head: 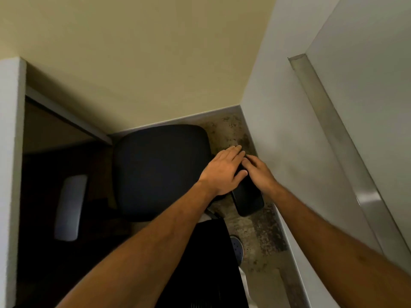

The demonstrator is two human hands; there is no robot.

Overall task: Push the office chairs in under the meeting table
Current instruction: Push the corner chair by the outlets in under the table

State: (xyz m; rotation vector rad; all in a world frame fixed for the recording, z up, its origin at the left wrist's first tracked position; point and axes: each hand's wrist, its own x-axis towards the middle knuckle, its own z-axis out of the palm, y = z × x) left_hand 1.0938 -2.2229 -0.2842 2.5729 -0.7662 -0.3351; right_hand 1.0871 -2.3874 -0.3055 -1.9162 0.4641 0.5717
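Observation:
I look straight down on an office chair with a dark padded seat point(160, 172) and a black backrest point(200, 263) close to me. Its right armrest point(249, 201) is a black pad beside the seat. My left hand point(222, 172) lies over the front of that armrest with the thumb wrapped round its side. My right hand point(260, 174) curls over the same armrest from the right, fingertips touching the left hand. The chair's left armrest point(71, 207) sits in the dark space beside a white panel edge point(11, 152), which may be the table.
The chair stands in a corner: a beige wall point(144, 63) ahead and a white wall point(289, 141) close on the right, with a metal strip point(347, 152) on it. The mottled floor point(255, 232) shows beside the armrest. A shoe point(236, 247) is near the backrest.

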